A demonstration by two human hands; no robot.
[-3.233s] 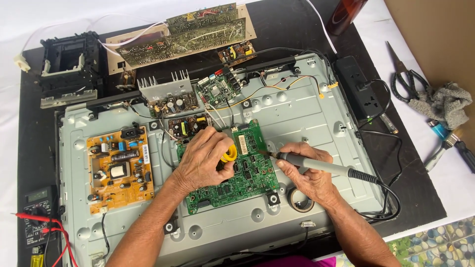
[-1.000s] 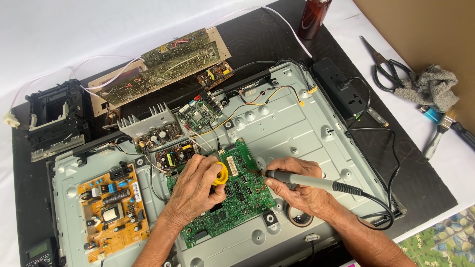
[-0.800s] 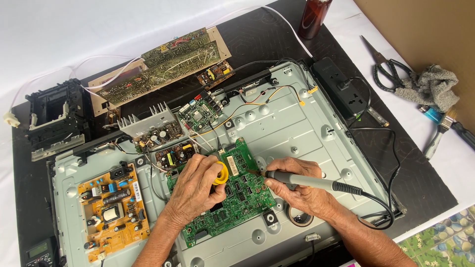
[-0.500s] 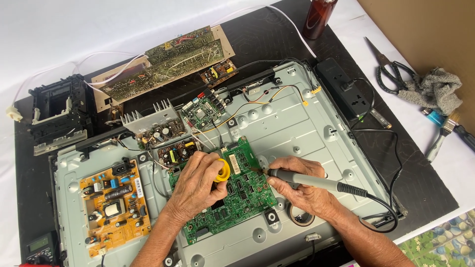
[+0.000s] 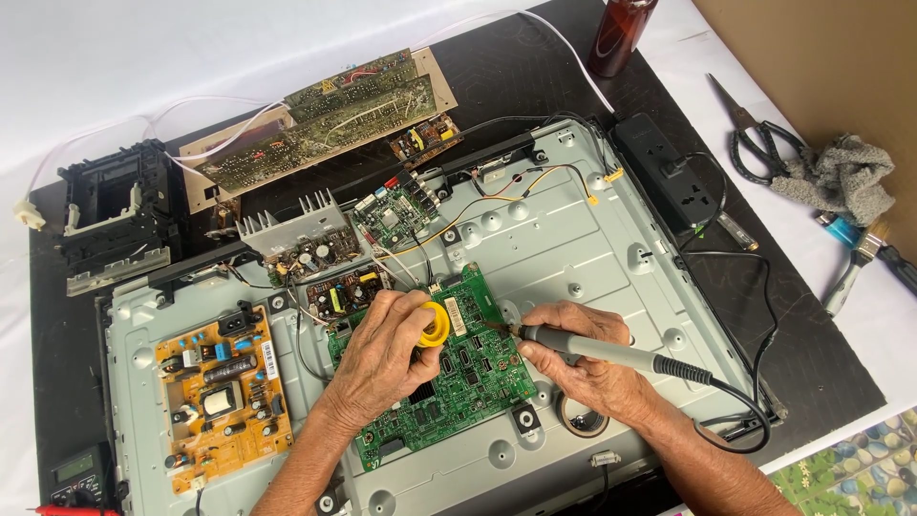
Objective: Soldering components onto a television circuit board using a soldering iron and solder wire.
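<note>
A: Your right hand (image 5: 583, 368) is pinched round the grey iron (image 5: 611, 352), fingers wrapped tight, tip down on the green board (image 5: 449, 382) near its top edge.

B: And your left hand (image 5: 382, 358)? Fingers curled together over the board, gripping the yellow spool (image 5: 435, 325) between thumb and forefinger, just beside the iron's tip.

A: Since 3 seconds ago, barely anything has moved there. Both hands sit where they sat; your head shifted, and the view with it. The tip has stayed on 1 spot, so I'd judge you're working that same joint.

B: Outward now. The green board lies in the middle of the grey metal chassis (image 5: 611, 239), which holds it like a shallow tray, with the orange board (image 5: 218, 387) at its left end.

A: 2 smaller boards (image 5: 325, 272) sit at the chassis's upper left edge, wires trailing across.

B: Off the chassis: a brown bottle (image 5: 619, 33) up top, contents hidden. Scissors (image 5: 750, 134) and a grey rag (image 5: 841, 177) lie well apart, to your right.
</note>
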